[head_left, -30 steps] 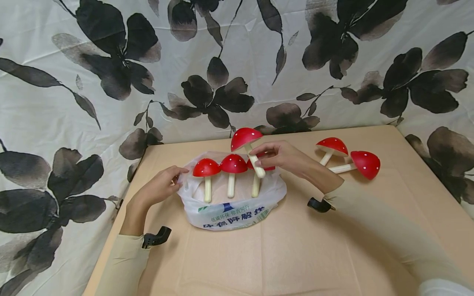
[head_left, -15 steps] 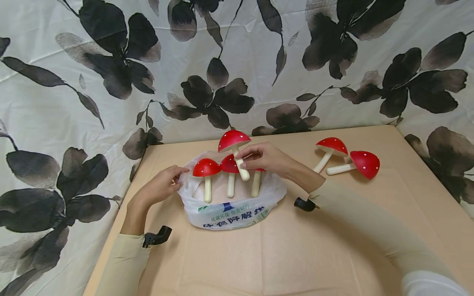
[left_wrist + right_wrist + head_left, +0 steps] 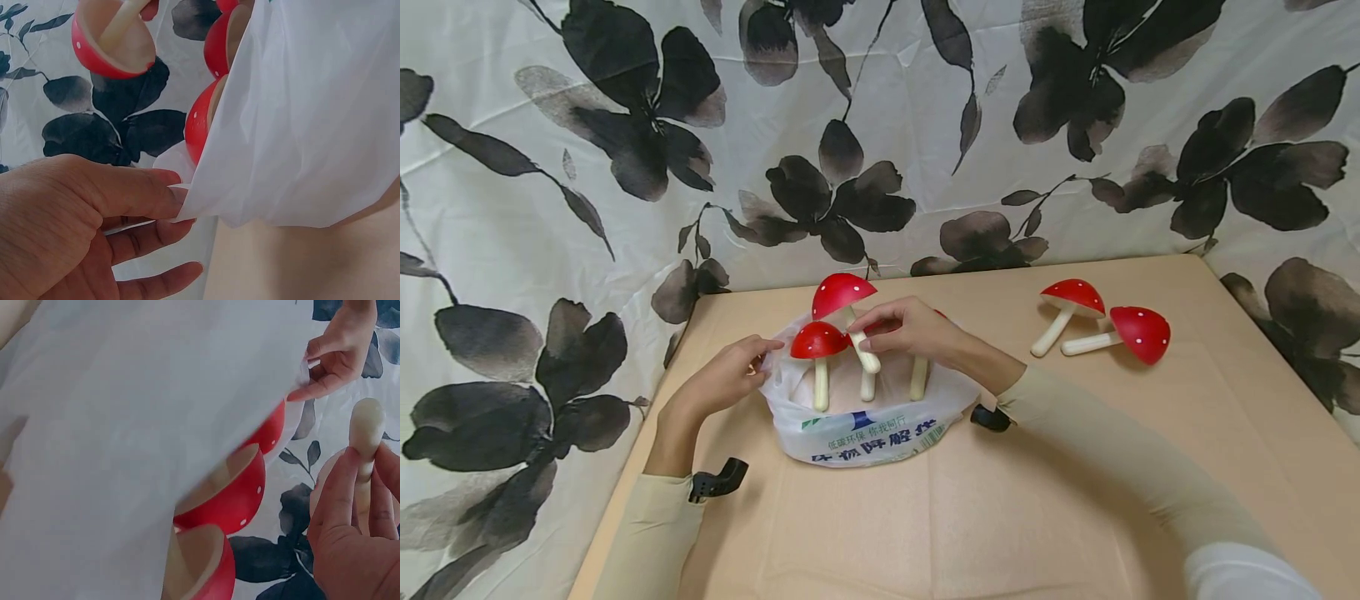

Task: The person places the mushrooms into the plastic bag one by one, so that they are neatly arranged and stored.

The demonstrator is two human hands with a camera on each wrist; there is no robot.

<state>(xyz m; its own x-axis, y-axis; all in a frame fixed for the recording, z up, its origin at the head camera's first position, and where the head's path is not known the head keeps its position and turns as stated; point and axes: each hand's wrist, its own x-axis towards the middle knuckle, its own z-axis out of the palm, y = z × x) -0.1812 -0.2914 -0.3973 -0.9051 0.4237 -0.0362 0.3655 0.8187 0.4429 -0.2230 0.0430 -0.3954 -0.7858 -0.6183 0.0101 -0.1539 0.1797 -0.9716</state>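
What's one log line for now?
left hand: pinches white plastic bag; right hand: holds white-stemmed red mushroom; tan table: two more mushrooms

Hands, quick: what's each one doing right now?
Left hand: closed, pinching the edge of the white plastic bag.
Right hand: closed, holding a red-capped mushroom by its stem.

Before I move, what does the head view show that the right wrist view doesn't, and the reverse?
Head only: two loose mushrooms on the table and printed lettering on the bag.
Right wrist only: pale undersides of the bagged mushrooms.
Both: left hand at the bag's edge, right hand holding a red mushroom, others in the bag.
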